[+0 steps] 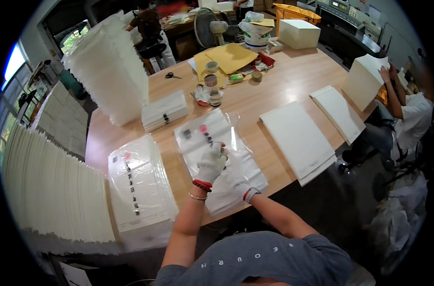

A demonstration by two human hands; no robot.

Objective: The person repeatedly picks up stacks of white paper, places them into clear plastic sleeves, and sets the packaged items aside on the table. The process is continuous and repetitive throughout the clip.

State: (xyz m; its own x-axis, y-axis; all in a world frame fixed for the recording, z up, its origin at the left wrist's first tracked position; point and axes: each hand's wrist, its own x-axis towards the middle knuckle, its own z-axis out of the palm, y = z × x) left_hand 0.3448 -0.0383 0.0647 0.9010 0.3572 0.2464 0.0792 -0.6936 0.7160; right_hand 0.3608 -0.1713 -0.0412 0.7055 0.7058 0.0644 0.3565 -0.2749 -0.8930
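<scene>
In front of me on the wooden table lies a stack of clear plastic bags [194, 136] printed with a red round mark and dark characters. My left hand [211, 161], in a white knit glove with bare fingertips showing, is over the middle of that stack with its fingers curled. What it grips, if anything, is hidden. My right hand [234, 181], also gloved, is at the bags just right of it. Its fingers blend into the white and clear plastic. To the left lies a pile of filled printed bags [143, 183] with white sheets inside.
Tall white paper stacks [107, 71] rise at the left. Paper piles [298, 138] lie to the right. Beyond my hands are a water bottle [211, 89], scissors [172, 76], yellow envelopes [231, 57] and a bucket [255, 35]. At the right, another person handles a paper block [362, 81].
</scene>
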